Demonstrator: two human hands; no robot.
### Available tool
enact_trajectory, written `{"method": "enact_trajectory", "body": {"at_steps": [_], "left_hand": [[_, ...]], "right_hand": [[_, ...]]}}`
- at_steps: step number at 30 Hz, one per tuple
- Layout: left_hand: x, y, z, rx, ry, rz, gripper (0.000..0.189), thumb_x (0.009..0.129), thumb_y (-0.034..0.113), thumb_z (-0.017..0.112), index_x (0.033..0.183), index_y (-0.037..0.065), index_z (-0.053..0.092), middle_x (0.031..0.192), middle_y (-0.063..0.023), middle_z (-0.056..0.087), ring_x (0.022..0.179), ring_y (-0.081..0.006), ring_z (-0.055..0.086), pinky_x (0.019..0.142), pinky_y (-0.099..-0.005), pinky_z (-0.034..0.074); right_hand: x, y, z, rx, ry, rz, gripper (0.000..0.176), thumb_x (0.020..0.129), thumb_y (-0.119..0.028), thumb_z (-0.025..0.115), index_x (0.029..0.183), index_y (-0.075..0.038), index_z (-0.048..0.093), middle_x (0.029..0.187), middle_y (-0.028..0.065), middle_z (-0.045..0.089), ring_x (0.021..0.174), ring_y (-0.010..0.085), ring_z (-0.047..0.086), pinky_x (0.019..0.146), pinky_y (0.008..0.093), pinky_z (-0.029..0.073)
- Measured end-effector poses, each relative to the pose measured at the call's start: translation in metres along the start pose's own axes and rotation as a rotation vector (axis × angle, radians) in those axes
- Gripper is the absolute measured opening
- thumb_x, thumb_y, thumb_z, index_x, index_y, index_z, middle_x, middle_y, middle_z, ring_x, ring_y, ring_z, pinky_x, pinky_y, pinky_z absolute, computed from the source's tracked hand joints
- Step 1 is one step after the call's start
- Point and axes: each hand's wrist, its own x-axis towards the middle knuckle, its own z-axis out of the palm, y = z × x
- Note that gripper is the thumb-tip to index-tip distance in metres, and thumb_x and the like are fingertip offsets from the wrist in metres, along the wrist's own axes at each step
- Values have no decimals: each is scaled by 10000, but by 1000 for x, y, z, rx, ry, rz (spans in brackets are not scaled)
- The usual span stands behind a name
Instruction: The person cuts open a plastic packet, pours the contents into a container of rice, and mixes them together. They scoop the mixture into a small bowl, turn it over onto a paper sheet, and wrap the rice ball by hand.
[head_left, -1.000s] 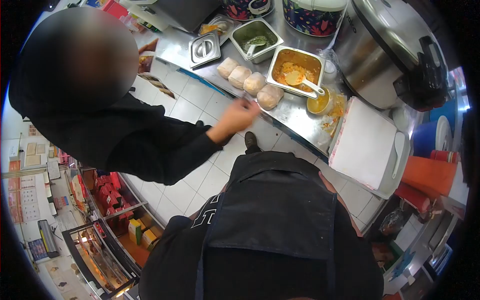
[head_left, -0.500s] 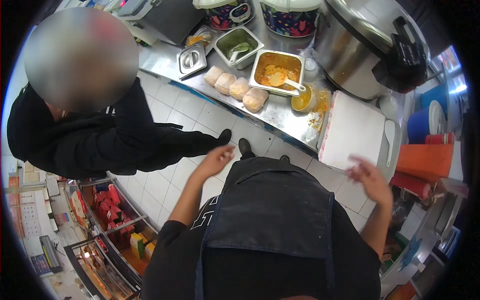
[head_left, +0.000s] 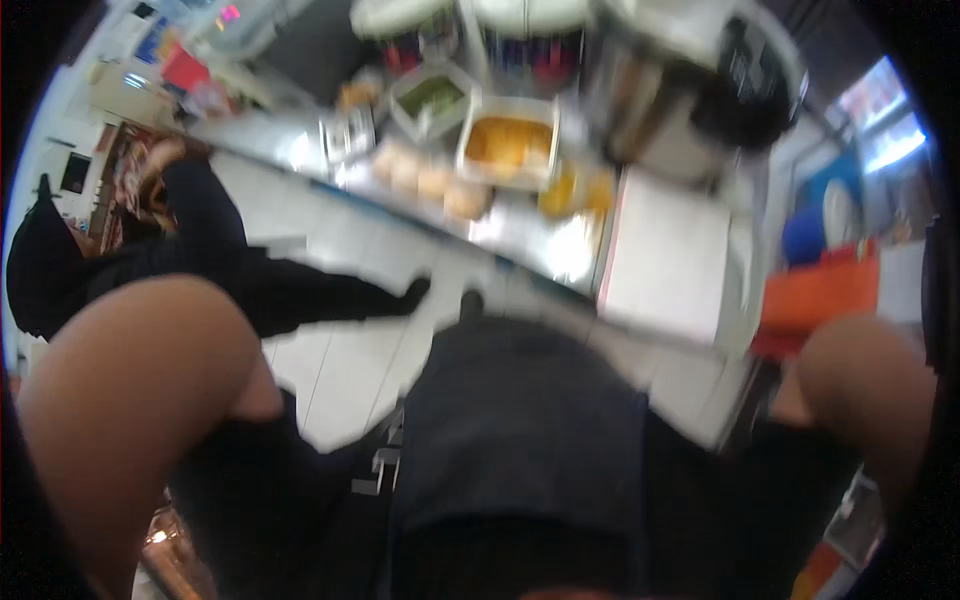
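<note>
Both of my bare arms are bent and raised close to the camera, one at the left edge and one at the right. My left hand and my right hand are outside the picture, so what they hold or touch is hidden. On the steel counter ahead are a metal pan of orange food (head_left: 512,145), a pan of green food (head_left: 432,103), several pale round pieces (head_left: 430,182) in a row and a yellow container (head_left: 562,190). A stack of white sheets (head_left: 668,255) lies to their right. Motion blurs the view.
A co-worker in dark clothes (head_left: 200,240) stands at the left. A large steel cooker (head_left: 655,110) and patterned pots (head_left: 530,50) stand at the back of the counter. An orange box (head_left: 820,297) and a blue container (head_left: 805,235) are at the right.
My hands have left the view, and my arms have risen toward the camera on both sides. The counter has shifted slightly left and up in the picture, and the image has blurred.
</note>
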Motion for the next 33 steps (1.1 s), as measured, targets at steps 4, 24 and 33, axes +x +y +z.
{"method": "enact_trajectory", "body": {"at_steps": [4,24,33], "left_hand": [[-5,-11,3,-41,-70,8,579,1013,457,532,1399,26,512,1341,-192,588,1276,-293,560,1067,-445,438],[-137,17,-1,8,477,-56,963,914,806,477,1486,33,434,1374,-250,538,1237,-366,556,1052,-517,437],[-568,14,179,410,-1273,-1603,717,900,653,643,1378,119,623,1368,-135,654,1250,-340,634,980,-551,493]], "right_hand": [[-11,-4,2,-20,-179,83,598,1064,-419,494,1494,-6,456,1480,179,515,1372,301,487,1188,467,306],[-238,-99,230,-68,1109,1375,483,1060,-144,552,1502,3,424,1507,183,487,1410,301,467,1201,416,334],[-452,-440,580,648,-549,1777,367,960,-240,591,1244,-11,628,1278,209,644,1205,395,604,1029,476,484]]}}
